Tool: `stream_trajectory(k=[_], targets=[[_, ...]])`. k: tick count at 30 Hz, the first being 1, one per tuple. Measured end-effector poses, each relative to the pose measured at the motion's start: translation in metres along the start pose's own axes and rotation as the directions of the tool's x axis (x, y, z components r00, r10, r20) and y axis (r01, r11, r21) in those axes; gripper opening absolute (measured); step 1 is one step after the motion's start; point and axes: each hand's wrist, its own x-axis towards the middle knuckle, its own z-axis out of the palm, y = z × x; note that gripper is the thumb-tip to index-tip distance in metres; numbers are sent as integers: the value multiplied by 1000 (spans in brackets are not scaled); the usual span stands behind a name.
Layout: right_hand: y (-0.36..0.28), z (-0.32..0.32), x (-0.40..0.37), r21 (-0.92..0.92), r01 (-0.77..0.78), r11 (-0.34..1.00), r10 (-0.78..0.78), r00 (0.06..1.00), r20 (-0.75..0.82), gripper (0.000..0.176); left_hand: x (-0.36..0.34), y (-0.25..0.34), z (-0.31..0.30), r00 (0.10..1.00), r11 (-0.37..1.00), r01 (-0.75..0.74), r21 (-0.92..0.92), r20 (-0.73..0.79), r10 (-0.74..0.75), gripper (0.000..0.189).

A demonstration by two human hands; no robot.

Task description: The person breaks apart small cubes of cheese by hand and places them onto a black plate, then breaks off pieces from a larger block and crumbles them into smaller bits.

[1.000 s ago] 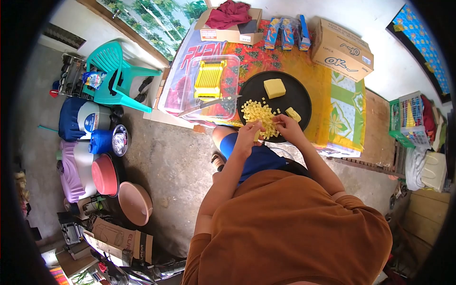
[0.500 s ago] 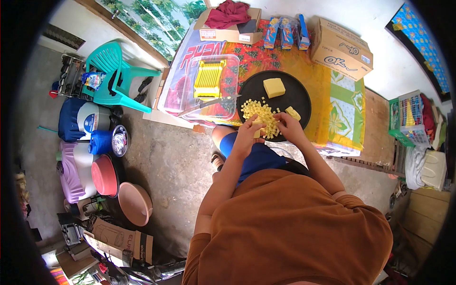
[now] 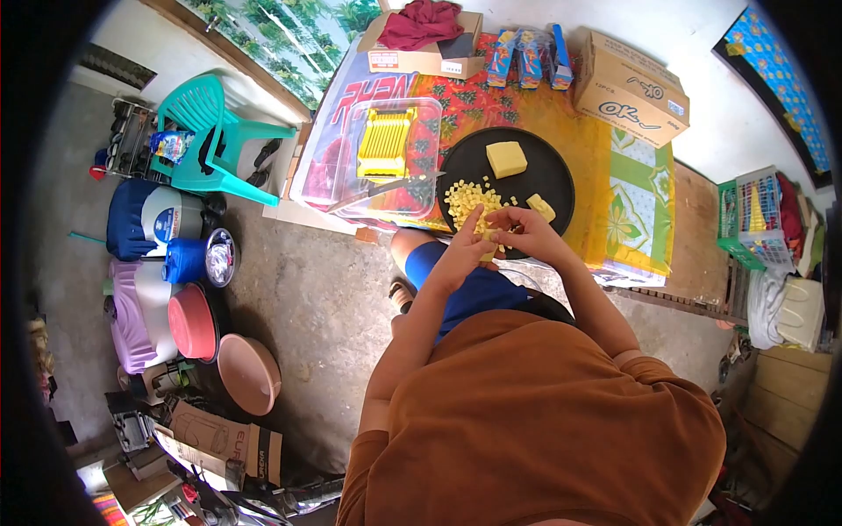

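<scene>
One clear plastic tub (image 3: 427,145) sits toward the worktop's (image 3: 592,197) left side, a knife (image 3: 368,193) lying across its near part. Next, a round black tray (image 3: 554,175) keeps bare room along its right rim. Small, loose yellow cubes (image 3: 463,197) crowd its left; by the near edge the left hand's (image 3: 460,254) grip pinches a yellow piece (image 3: 488,257). A smooth, squared block (image 3: 506,159) lies behind — the right hand's (image 3: 531,237) hold I cannot tell.

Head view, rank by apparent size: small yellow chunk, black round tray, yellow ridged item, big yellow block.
Largest to smallest:
1. black round tray
2. yellow ridged item
3. big yellow block
4. small yellow chunk

The hands hide part of the tray's near edge.
</scene>
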Motion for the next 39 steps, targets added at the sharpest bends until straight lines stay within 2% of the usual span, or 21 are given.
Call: stream_trajectory(k=[4, 7, 10, 11, 13, 16, 23, 26, 35, 39], targets=[[-1, 1, 0, 30, -15, 999, 16, 999, -47, 36, 0, 2, 0, 996, 999, -32, -18, -86, 31, 55], [0, 2, -1, 200, -19, 980, 26, 999, -31, 35, 6, -6, -9, 992, 998, -54, -13, -118, 52, 37], [8, 2, -2, 144, -89, 986, 107, 987, -122, 36, 9, -10, -14, 984, 998, -53, -44, -171, 45, 29], [18, 1, -3, -20, -121, 992, 117, 983, -143, 34, 10, -12, -17, 980, 996, -63, -64, -190, 50, 29], [34, 0, -4, -341, -187, 921, 127, 974, -190, 29, 10, -12, -18, 975, 989, -81, -123, -216, 53, 28], [45, 10, -14, -541, -191, 819, 89, 974, -210, 27, 8, -9, -17, 971, 971, -100, -215, -233, 49, 27], [57, 22, -12, -656, -188, 731, 48, 973, -225, 22, 6, -9, -16, 977, 965, -81, -248, -212, 28, 25], [63, 20, -10, -645, -219, 732, 61, 964, -258, 22, 6, -10, -17, 977, 968, -70, -242, -214, 17, 23], [71, 3, -14, -381, -211, 900, 96, 950, -298, 19, 6, -9, -20, 977, 955, -71, -288, -214, 8, 24], [73, 0, -14, -376, -169, 911, 37, 942, -334, 18, 7, -10, -19, 976, 948, -85, -308, -217, 17, 24]])
